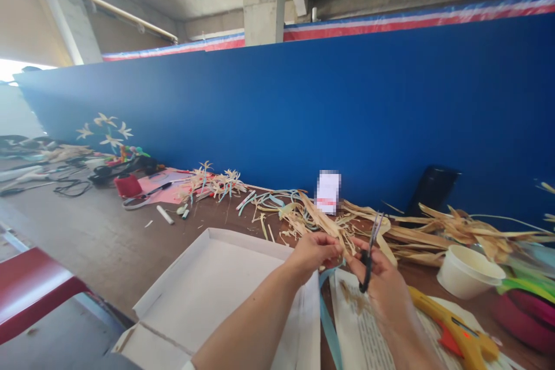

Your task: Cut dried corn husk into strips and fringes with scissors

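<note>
My left hand (313, 252) is closed in a pinch on a strip of dried corn husk (324, 223) above the table. My right hand (381, 277) grips black-handled scissors (372, 245), blades pointing up and away, right beside the husk strip. A light blue ribbon (328, 318) hangs below the two hands. Loose dried husk pieces (433, 231) lie heaped just behind the hands.
An open white cardboard box lid (217, 283) lies at front left. A white cup (466, 270), a yellow glue gun (455, 329) on printed paper, and coloured ribbon rolls (526, 300) sit at right. Husk flowers (108, 130), a red spool (127, 185) and cables lie far left against the blue wall (303, 110).
</note>
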Motion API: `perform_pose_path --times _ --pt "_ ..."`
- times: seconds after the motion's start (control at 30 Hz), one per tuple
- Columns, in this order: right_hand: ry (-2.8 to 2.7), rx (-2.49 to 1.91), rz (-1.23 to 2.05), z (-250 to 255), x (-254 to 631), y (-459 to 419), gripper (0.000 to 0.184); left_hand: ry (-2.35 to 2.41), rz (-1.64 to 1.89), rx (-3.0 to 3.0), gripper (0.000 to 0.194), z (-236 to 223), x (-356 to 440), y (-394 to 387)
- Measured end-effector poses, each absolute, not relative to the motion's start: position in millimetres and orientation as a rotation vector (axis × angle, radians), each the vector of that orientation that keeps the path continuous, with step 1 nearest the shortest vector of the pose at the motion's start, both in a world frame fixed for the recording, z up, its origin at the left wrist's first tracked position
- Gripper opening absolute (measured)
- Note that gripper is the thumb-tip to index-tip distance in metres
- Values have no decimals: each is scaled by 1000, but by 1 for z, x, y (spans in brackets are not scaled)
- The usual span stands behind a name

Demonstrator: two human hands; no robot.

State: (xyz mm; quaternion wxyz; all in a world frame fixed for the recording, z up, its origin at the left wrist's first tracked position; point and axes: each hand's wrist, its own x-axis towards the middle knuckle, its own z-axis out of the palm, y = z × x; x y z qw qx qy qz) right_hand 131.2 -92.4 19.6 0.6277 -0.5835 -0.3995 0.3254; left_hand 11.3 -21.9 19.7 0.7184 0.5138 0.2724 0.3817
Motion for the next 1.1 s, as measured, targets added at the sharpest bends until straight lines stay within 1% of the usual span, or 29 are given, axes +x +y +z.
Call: perform_pose_path --times 0.17,0.33,0.77,0.93,1.1 --pt "-949 -1327 759 14 134 -90 58 571 873 1036 42 23 12 -25" --pt "-960 -1360 757 17 132 -92 51 552 873 985 42 22 12 -25" --pt "-918 -1366 745 21 127 -93 46 617 956 1026 38 21 14 -23" --pt "-900 -1408 685 19 131 -93 43 654 942 1073 38 20 12 -20" --pt "-856 -1416 632 17 133 -91 51 726 889 1114 32 29 9 -22"
